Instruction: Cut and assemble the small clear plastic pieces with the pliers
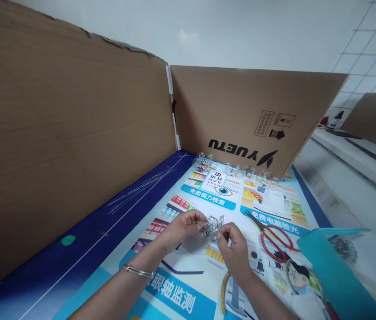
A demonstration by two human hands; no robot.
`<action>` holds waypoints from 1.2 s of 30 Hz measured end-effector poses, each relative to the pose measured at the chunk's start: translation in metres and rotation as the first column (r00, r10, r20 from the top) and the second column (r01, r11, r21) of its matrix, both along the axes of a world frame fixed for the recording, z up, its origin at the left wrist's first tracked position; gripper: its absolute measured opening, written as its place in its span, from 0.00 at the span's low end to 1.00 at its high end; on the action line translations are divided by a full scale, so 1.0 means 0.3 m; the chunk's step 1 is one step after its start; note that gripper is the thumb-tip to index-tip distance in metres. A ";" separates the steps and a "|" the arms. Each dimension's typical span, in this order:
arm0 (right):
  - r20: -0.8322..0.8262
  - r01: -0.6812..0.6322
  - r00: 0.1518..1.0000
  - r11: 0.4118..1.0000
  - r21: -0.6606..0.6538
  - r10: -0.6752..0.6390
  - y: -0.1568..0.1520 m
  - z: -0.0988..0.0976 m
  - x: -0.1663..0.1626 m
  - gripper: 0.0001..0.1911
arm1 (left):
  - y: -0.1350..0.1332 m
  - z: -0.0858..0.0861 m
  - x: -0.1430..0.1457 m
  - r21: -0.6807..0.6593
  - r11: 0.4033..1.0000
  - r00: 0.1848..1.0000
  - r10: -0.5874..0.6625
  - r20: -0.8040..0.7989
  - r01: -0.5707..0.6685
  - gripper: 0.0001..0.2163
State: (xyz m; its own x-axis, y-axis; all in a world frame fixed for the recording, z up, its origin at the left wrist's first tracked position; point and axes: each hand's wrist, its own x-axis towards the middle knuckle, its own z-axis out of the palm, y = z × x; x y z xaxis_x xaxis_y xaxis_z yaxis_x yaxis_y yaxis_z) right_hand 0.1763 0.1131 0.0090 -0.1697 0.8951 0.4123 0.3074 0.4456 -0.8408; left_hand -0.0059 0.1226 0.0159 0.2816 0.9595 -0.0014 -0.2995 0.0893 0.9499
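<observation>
Between my hands is a small clump of twisted, shiny silver wire [213,226], held just above the printed mat. My left hand [188,226] pinches its left side with thumb and fingers; a silver bangle [138,270] circles that wrist. On the clump's lower right side, the curled fingers of my right hand [234,246] are closed on the wire. Scissors with red handles [276,242] lie to the right of my right hand, blades pointing up and left. A curved yellow handle [224,295] shows beside my right forearm; the rest of that tool is hidden.
Tall cardboard panels [74,115] rise at the left and the back [228,106]. Along the foot of the back panel lie several similar wire clumps [238,171]. Thin straight wires [141,191] rest on the blue strip. At right is a teal-edged container [334,271] with coiled wire [344,249].
</observation>
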 end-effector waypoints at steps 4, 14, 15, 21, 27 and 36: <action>0.005 -0.002 1.000 1.000 0.007 0.002 -0.002 0.001 -0.002 0.05 | -0.001 0.007 -0.001 0.007 1.000 1.000 -0.007 -0.023 0.007 0.09; 0.011 -0.007 1.000 1.000 0.019 0.007 0.001 0.002 -0.003 0.04 | -0.003 -0.007 0.015 0.045 0.999 0.990 0.023 -0.141 -0.017 0.09; 0.011 -0.008 1.000 1.000 0.020 0.008 0.001 0.003 -0.004 0.04 | -0.005 -0.009 0.017 0.053 0.998 0.987 0.028 -0.159 -0.020 0.09; 0.015 -0.008 1.000 1.000 0.017 0.008 -0.001 0.003 -0.004 0.04 | -0.007 0.004 0.020 0.154 0.987 0.941 0.092 -0.326 -0.043 0.12; 0.018 -0.020 1.000 1.000 0.019 0.020 -0.001 0.001 -0.004 0.04 | -0.013 0.020 0.019 0.325 0.945 0.852 0.204 -0.482 -0.043 0.16; 0.021 -0.026 0.999 1.000 0.015 0.026 0.002 -0.005 -0.005 0.04 | -0.034 0.027 0.025 0.556 0.816 0.604 0.366 -0.708 0.159 0.19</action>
State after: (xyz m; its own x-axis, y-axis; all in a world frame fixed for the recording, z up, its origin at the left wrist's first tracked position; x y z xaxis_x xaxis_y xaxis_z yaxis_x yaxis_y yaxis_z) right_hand 0.1747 0.1136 0.0076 -0.2016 0.8837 0.4223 0.3133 0.4667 -0.8270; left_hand 0.0018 0.1124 0.0242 0.3212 0.8863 0.3337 0.5754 -0.4625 0.6745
